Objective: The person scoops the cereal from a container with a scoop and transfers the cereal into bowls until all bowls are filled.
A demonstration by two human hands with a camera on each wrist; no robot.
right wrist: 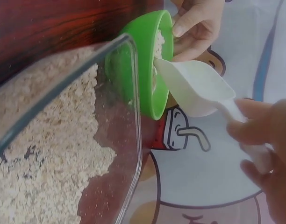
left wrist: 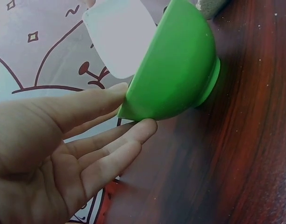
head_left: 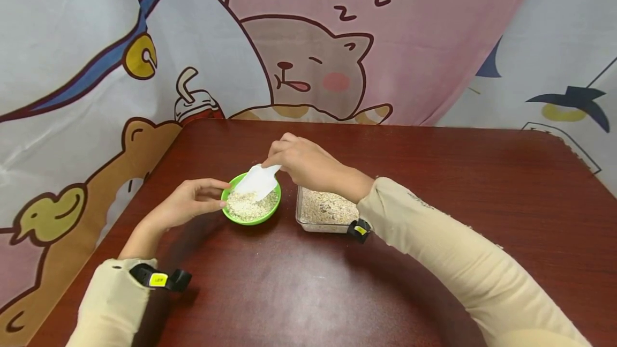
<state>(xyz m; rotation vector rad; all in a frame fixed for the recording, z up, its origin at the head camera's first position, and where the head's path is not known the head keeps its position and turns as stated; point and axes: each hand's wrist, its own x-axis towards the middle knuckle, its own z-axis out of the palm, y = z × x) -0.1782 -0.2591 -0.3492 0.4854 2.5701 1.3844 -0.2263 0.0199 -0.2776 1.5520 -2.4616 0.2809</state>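
A green bowl [head_left: 250,219] holding oats stands on the table. My left hand [head_left: 190,205] holds its left side at the rim, with the thumb and fingertips at the edge and outer wall in the left wrist view. My right hand [head_left: 308,162] grips the handle of a white scoop [right wrist: 199,86] above the bowl. Its blade tilts down into the bowl, the lip close over the oats [head_left: 248,208]. Some of the bowl's inside is hidden behind the scoop in the head view.
A clear rectangular container [right wrist: 133,88] with more oats [head_left: 328,208] stands right of the bowl, under my right forearm. The dark red wooden table [head_left: 308,293] carries a few small crumbs. A printed cartoon curtain [head_left: 308,47] hangs behind its far edge.
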